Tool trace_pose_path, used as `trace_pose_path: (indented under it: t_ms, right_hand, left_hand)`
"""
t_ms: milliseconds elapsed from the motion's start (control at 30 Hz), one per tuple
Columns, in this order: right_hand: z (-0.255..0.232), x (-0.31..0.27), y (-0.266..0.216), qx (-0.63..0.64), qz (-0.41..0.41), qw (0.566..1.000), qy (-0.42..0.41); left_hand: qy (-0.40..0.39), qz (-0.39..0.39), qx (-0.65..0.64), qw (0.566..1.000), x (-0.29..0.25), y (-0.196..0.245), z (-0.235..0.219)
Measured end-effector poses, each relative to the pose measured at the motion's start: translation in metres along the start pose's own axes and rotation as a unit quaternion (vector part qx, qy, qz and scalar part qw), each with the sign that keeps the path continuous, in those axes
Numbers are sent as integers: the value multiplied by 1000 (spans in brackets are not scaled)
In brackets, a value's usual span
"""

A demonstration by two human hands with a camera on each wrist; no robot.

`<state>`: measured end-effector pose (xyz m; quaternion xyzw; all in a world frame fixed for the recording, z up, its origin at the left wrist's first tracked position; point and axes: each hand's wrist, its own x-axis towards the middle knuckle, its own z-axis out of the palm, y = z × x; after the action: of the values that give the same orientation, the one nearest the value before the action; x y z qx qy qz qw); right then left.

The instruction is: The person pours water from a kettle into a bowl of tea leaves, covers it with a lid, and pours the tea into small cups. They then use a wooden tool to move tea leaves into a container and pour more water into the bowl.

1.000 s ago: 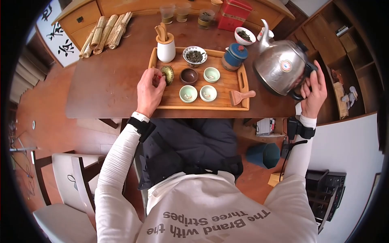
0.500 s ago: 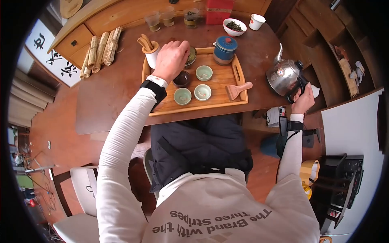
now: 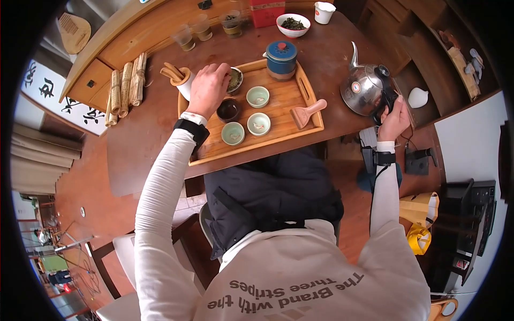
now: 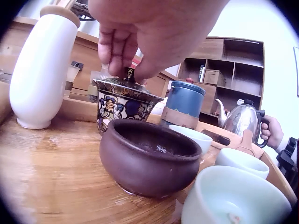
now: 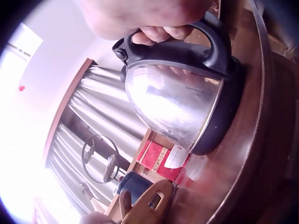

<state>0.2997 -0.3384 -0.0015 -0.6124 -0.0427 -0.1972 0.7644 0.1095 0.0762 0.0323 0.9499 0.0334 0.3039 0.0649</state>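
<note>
My left hand pinches the knob of a patterned lid, which sits over the rim of a dark, ornate gaiwan at the back left of the wooden tray. In the left wrist view the fingertips close on the knob. At the table's right side, my right hand grips the black handle of a steel kettle, which stands upright with its spout toward the back. A dark brown bowl and pale green cups are in front of the gaiwan.
A white holder with wooden tools stands left of my left hand. A blue teapot and a pink-handled brush are on the tray's right part. Behind are a bowl of leaves and a white cup; bamboo rolls lie left.
My left hand has carried the lid from the tray's left side onto the gaiwan, covering the leaves. My right hand has lowered the kettle from a raised, tilted position to the table.
</note>
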Motion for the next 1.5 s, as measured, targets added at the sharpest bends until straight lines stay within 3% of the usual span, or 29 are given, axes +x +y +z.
trace_pose_path:
  t_ms: [333,500,833,1000,1500]
  right_hand:
    - [-1,-1,1,-20,17,1000,9]
    - [-2,-1,3,-14,30,999,19]
    - [-2,0,7,-8,31,999,34]
    - [-7,2,11,-8,31,999,12]
    - [-5,1,11,1,15,1000,8]
  left_hand:
    - [22,-72,-71,995,10,7,-8]
    - [-21,17,-1,1000,14,6,-5]
    - [-65,75,58,993,11,-5,-10]
    - [-24,7,5,1000,16,6,-16]
    - [-14,-38,-30,999,-1,0,-3]
